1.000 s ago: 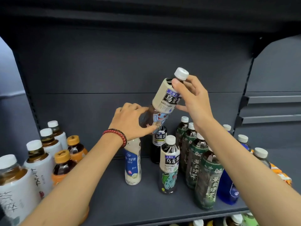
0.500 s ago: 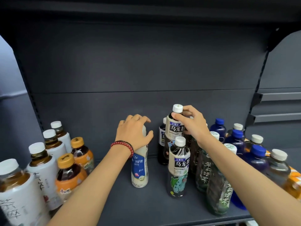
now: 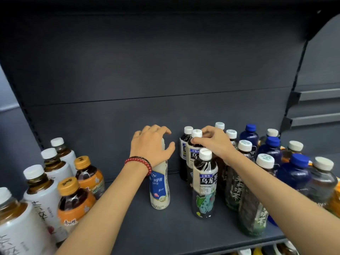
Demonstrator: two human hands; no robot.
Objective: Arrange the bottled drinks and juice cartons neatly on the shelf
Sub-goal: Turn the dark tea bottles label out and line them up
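On the dark shelf (image 3: 128, 227) stand three Suntory oolong tea bottles in a row front to back. My right hand (image 3: 215, 142) pinches the neck of the middle oolong bottle (image 3: 193, 155), just under its white cap; the bottle is upright. In front of it is another oolong bottle (image 3: 204, 184), and a third (image 3: 184, 144) is behind. My left hand (image 3: 150, 142), with a red bead bracelet, is curled over the top of a white yogurt drink bottle (image 3: 160, 186) to the left of that row, hiding its cap.
White-labelled tea bottles (image 3: 42, 196) and orange-capped bottles (image 3: 73, 199) crowd the left end. Green jasmine tea bottles (image 3: 252, 208) and blue bottles (image 3: 294, 173) fill the right side. More bottles show on the lower shelf (image 3: 257, 252).
My right hand brought the tilted oolong bottle down from mid-air and stood it between the other two. My left hand left that bottle and moved onto the top of the white yogurt bottle.
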